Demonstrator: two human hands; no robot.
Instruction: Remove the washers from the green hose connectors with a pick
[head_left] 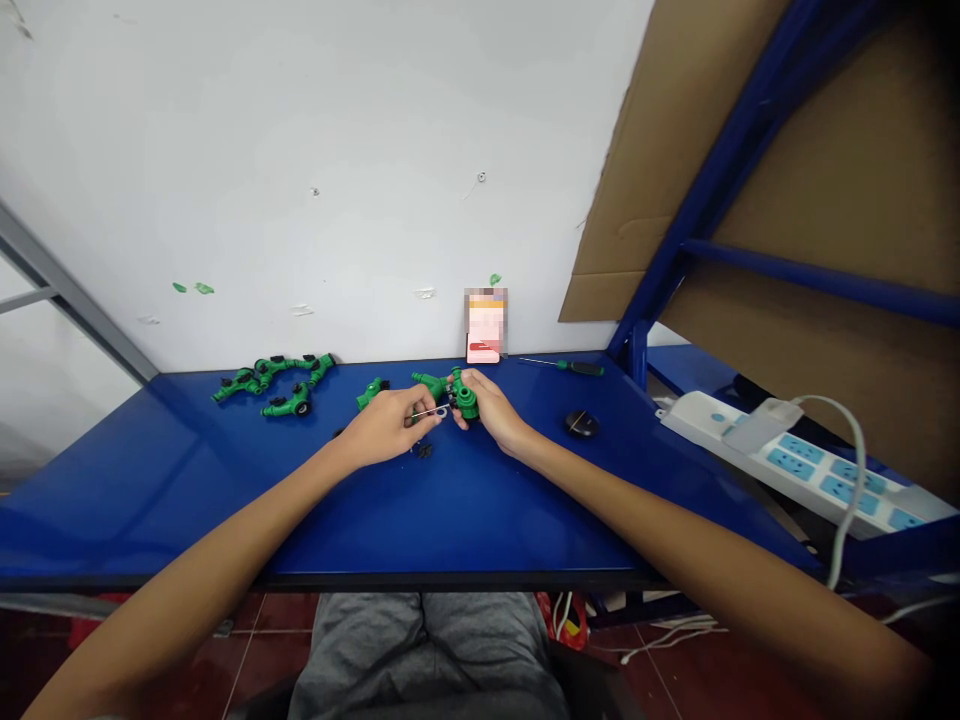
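Observation:
My right hand [486, 408] is closed around a green plastic hose splitter [466, 402], one round opening turned toward me. My left hand [386, 425] pinches a thin metal tool [426, 413] that points right, toward the splitter. A small pale ring [442, 412] shows at the tool's tip, just short of the splitter; whether they touch I cannot tell. Behind my hands lie another green fitting [429, 384] and, further left, a green piece [369, 393] partly covered by my left hand. Small black parts [424, 451] rest on the table below my left fingers.
Several green splitters with black levers [281, 385] lie at the back left of the blue table [360, 530]. A phone [484, 335] leans against the white wall. A green-handled screwdriver [581, 368] and a round black object [582, 424] lie right. A power strip [802, 465] stands beyond.

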